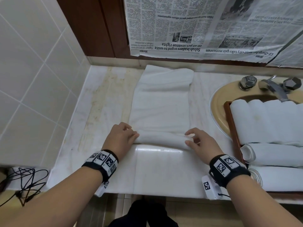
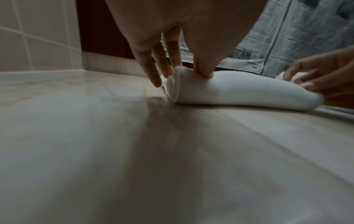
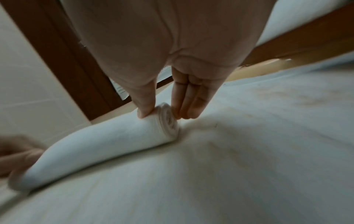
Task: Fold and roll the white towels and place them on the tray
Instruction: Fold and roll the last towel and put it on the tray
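A white towel [image 1: 159,112] lies folded lengthwise on the bench [image 1: 105,99], its near end wound into a short roll [image 1: 161,140] that runs left to right. The left hand [image 1: 120,138] pinches the roll's left end, thumb on top and fingers [image 2: 151,71] behind it. The right hand [image 1: 201,143] pinches the right end the same way, fingers [image 3: 188,104] pressed together. To the right, a wooden tray [image 1: 230,122] over the sink [image 1: 218,102] holds several rolled towels [image 1: 265,122]. Newspaper [image 1: 205,27] covers the wall behind.

Marble counter [image 1: 101,102], half-rolled white towel [image 1: 159,112], tray [image 1: 232,128] over sink [image 1: 218,102]
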`<state>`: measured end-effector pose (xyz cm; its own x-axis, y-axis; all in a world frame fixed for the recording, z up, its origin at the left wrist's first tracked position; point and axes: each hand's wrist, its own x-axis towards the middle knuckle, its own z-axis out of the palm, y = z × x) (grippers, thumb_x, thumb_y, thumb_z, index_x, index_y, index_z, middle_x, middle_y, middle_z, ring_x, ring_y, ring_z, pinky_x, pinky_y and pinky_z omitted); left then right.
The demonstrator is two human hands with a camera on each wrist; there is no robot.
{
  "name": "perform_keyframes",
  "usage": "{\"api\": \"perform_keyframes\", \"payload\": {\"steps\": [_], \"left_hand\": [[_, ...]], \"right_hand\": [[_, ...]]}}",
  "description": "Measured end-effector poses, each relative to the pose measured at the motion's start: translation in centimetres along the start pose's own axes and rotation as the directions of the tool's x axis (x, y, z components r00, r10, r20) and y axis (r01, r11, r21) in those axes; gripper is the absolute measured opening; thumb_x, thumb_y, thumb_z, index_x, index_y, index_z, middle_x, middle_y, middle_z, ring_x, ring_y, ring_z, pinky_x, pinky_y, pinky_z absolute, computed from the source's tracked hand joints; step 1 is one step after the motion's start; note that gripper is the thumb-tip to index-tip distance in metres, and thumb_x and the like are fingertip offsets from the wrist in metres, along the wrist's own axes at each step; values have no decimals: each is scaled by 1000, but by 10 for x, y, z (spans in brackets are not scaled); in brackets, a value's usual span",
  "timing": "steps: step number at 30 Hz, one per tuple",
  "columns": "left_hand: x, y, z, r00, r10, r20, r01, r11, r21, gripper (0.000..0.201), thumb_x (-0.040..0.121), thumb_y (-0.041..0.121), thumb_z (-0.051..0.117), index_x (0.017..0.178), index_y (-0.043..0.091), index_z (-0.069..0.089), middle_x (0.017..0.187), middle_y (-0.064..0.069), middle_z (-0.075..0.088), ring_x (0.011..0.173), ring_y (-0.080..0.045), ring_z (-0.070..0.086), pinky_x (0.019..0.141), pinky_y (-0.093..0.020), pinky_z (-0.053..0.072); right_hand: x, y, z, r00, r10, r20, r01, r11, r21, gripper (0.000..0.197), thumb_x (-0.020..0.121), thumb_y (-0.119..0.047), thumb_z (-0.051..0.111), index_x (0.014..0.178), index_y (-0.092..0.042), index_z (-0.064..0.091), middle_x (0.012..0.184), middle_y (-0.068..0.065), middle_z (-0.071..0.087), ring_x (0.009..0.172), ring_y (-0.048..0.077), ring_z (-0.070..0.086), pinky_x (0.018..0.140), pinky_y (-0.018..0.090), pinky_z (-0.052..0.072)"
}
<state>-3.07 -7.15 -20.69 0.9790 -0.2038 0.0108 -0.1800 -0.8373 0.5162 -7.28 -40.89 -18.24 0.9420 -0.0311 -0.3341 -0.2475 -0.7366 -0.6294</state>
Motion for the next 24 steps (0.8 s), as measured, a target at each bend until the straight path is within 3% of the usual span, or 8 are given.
{"api": "perform_keyframes", "payload": {"steps": [5, 7, 9, 12, 15, 18, 20, 24], "left_hand": [[-14, -8, 7, 981, 189, -36, -178, 964, 197, 36, 93, 48, 65, 112, 19, 77, 116, -8, 68, 109, -29, 56, 78, -38, 57], [-13, -12, 7, 976, 218, 4, -213, 951, 226, 48, 90, 53, 57, 117, 17, 74, 119, -10, 68, 109, -32, 58, 80, -40, 57], [-10, -16, 6, 976, 215, 40, -218, 948, 232, 51, 87, 51, 61, 121, 15, 72, 121, -10, 69, 110, -32, 58, 81, -43, 58], [-4, -15, 4, 974, 209, 93, -226, 940, 256, 54, 76, 39, 86, 121, 12, 72, 118, -10, 71, 107, -33, 62, 77, -45, 60], [2, -11, 0, 969, 209, 132, -238, 933, 270, 57, 71, 37, 92, 119, 11, 74, 114, -8, 73, 103, -33, 65, 73, -42, 60], [5, -9, -3, 964, 233, 129, -261, 923, 284, 54, 73, 36, 90, 118, 10, 74, 112, -7, 74, 102, -33, 66, 69, -40, 59], [5, -9, -3, 961, 249, 124, -275, 916, 292, 51, 76, 35, 86, 117, 9, 73, 111, -6, 73, 98, -33, 68, 66, -39, 59], [1, -14, -3, 958, 253, 132, -282, 911, 300, 44, 92, 50, 55, 116, 16, 72, 107, 0, 71, 88, -28, 63, 64, -35, 55]], "right_hand": [[-15, 1, 25, 958, -222, -179, 175, 953, -246, 24, 99, -17, 64, 120, -13, 73, 129, 12, 60, 121, 30, 56, 103, 33, 42], [-19, 2, 34, 950, -274, -152, 212, 919, -332, 37, 95, -15, 68, 130, -4, 67, 141, 19, 56, 130, 35, 53, 111, 40, 42], [-20, 0, 38, 955, -272, -115, 216, 910, -354, 56, 91, -19, 74, 140, 3, 56, 147, 20, 52, 135, 34, 50, 115, 38, 36], [-14, -4, 35, 971, -231, -64, 193, 911, -365, 71, 93, -25, 72, 152, 0, 41, 158, 14, 40, 144, 29, 40, 118, 29, 25], [-4, -7, 30, 979, -202, -30, 178, 914, -365, 68, 94, -21, 68, 153, -2, 40, 160, 11, 37, 147, 27, 36, 120, 31, 26], [6, -9, 23, 972, -233, -17, 211, 906, -366, 54, 96, -15, 65, 146, -2, 50, 158, 12, 42, 148, 30, 36, 121, 35, 24], [9, -8, 19, 982, -188, 28, 186, 918, -349, 57, 99, -22, 62, 151, -7, 44, 159, 9, 40, 150, 26, 32, 122, 36, 24], [4, -1, 15, 990, -141, 31, 143, 935, -323, 62, 98, -36, 65, 151, -14, 45, 152, 7, 49, 145, 24, 37, 118, 36, 29]]}}
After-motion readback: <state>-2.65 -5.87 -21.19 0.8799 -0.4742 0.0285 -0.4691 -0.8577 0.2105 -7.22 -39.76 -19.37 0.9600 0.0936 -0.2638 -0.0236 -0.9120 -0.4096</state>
